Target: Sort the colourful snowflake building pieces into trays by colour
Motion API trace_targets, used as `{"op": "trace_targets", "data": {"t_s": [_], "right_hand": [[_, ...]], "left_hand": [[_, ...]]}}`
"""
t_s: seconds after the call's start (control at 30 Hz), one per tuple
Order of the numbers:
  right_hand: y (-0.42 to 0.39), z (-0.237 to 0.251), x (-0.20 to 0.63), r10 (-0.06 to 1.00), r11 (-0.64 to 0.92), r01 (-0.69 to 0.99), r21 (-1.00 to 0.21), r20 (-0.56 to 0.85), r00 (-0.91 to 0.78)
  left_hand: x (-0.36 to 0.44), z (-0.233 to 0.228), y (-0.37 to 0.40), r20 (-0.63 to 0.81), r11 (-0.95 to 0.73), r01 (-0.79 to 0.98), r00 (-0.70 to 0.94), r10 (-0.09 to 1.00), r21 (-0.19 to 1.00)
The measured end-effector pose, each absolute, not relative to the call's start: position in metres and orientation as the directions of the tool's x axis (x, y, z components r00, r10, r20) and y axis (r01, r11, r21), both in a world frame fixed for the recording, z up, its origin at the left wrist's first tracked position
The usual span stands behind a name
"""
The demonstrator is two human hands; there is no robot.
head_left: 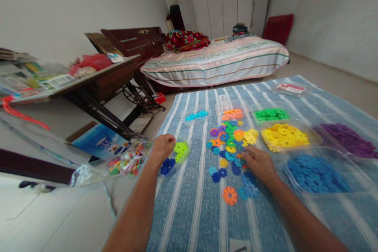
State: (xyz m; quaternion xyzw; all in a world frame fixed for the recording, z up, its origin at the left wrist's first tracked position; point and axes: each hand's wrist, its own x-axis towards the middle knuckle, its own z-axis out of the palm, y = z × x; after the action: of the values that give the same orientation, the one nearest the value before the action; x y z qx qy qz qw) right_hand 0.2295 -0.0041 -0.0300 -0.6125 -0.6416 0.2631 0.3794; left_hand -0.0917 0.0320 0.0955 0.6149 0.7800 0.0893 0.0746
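My left hand [162, 146] hovers closed over a clear tray [177, 157] holding lime green and dark blue discs; whether it grips a disc I cannot tell. My right hand [258, 162] rests on a loose pile of mixed coloured plastic discs [232, 141] on the blue striped mat [189, 208], fingertips touching pieces at the pile's right edge. An orange disc [229, 195] lies alone nearer to me.
Clear trays of sorted discs stand around: blue [317, 173], yellow [284, 136], purple [348, 139], green [271, 114], orange [233, 113], light blue [196, 116]. A plastic bag of pieces [124, 163] lies left of the mat. A wooden sewing table [97, 82] and a bed [215, 61] stand beyond.
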Motion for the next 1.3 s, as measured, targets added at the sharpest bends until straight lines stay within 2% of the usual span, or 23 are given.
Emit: {"op": "trace_targets", "data": {"t_s": [0.1,0.2,0.3,0.37,0.43,0.6,0.67,0.77,1.0,1.07,1.2,1.3], "right_hand": [[-0.005,-0.027,0.229,0.988,0.108,0.581,-0.807,0.155,0.031],[-0.005,-0.025,0.229,0.988,0.104,0.582,-0.807,0.153,0.035],[-0.005,-0.026,0.230,0.989,0.098,0.564,-0.820,0.144,0.039],[-0.005,-0.027,0.230,0.990,0.092,0.556,-0.826,0.136,0.039],[-0.004,-0.027,0.230,0.990,0.091,0.561,-0.823,0.136,0.040],[-0.004,-0.025,0.230,0.991,0.095,0.584,-0.807,0.131,0.021],[-0.004,-0.025,0.230,0.992,0.092,0.588,-0.804,0.126,0.017],[-0.003,-0.026,0.230,0.991,0.087,0.593,-0.800,0.128,0.027],[-0.004,-0.026,0.230,0.992,0.078,0.604,-0.793,0.123,0.033],[-0.004,-0.025,0.230,0.992,0.084,0.605,-0.792,0.127,0.029],[-0.004,-0.024,0.230,0.990,0.103,0.608,-0.787,0.139,0.012],[-0.004,-0.023,0.230,0.989,0.101,0.608,-0.788,0.144,0.021]], "left_hand": [[-0.084,0.101,0.024,0.081,0.225,0.948,-0.249,0.965,0.226],[-0.064,0.107,0.006,0.089,0.084,0.944,-0.118,0.989,0.318],[-0.035,0.102,-0.014,-0.052,-0.091,0.907,0.123,0.991,0.410],[-0.016,0.092,-0.026,-0.165,-0.169,0.896,0.255,0.953,0.410],[0.001,0.082,-0.035,-0.255,-0.211,0.902,0.319,0.913,0.376],[0.022,0.065,-0.046,-0.330,-0.239,0.948,0.299,0.895,0.210],[0.023,0.062,-0.047,-0.327,-0.241,0.953,0.291,0.899,0.185],[0.021,0.059,-0.046,-0.284,-0.222,0.950,0.281,0.917,0.221],[0.029,0.052,-0.038,-0.266,-0.155,0.893,0.286,0.921,0.423],[0.033,0.051,-0.035,-0.249,-0.180,0.906,0.288,0.925,0.382],[0.038,0.050,-0.030,-0.292,-0.222,0.954,0.276,0.916,0.204],[0.040,0.048,-0.031,-0.279,-0.240,0.951,0.289,0.916,0.196]]}}
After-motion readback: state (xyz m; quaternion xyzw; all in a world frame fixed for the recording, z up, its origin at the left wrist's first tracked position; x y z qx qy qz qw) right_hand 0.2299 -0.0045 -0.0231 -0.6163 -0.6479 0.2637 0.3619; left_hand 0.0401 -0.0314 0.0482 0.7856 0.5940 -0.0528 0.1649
